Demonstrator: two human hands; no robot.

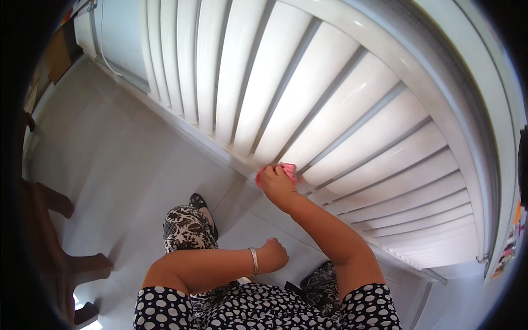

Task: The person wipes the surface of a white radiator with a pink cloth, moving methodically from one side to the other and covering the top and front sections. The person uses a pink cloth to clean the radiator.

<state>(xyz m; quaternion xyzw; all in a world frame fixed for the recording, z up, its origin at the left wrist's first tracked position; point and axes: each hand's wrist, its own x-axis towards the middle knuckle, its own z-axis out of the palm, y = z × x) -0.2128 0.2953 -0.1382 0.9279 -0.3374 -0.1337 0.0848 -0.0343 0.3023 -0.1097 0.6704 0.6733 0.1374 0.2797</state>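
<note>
My right hand point(279, 188) grips a crumpled pink cloth point(287, 169) and presses it against the lower end of the slats on a white slatted radiator point(330, 71). Pink fabric shows on both sides of the fingers. Close to my waist, my left hand point(273, 256) is closed in a fist, apart from the radiator, with nothing showing in it. A silver bracelet point(253, 261) circles that wrist.
Grey floor tiles point(126, 148) run along the radiator's foot. Brown wooden furniture legs point(66, 258) stand at the left. My shoe point(198, 202) rests on the floor near the radiator. A pale panel with a cord point(104, 44) adjoins it at the upper left.
</note>
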